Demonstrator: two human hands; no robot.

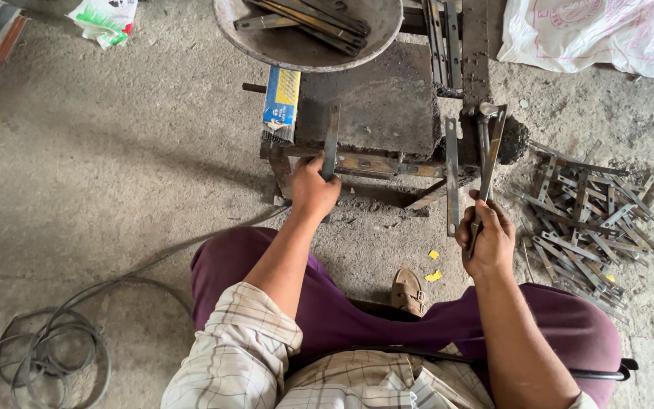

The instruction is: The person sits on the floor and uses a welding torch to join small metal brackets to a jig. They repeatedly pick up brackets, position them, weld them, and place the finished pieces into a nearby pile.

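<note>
My left hand [312,188] grips the lower end of a flat metal strip [331,136] that stands on the low metal workbench [376,106]. My right hand [486,238] is closed around the handle of a hammer [484,151] together with a second flat strip [493,148]; the hammer head sits up near the bench's right end. Another strip [452,174] hangs upright just left of that hand. I sit on the floor with purple trousers and a checked shirt.
A metal bowl [266,42] holding several strips sits at the bench's far side, with a blue-and-yellow packet [281,102] beside it. Several cut strips [588,220] lie heaped on the right. White sacks [599,34] lie top right; coiled cable [47,352] bottom left.
</note>
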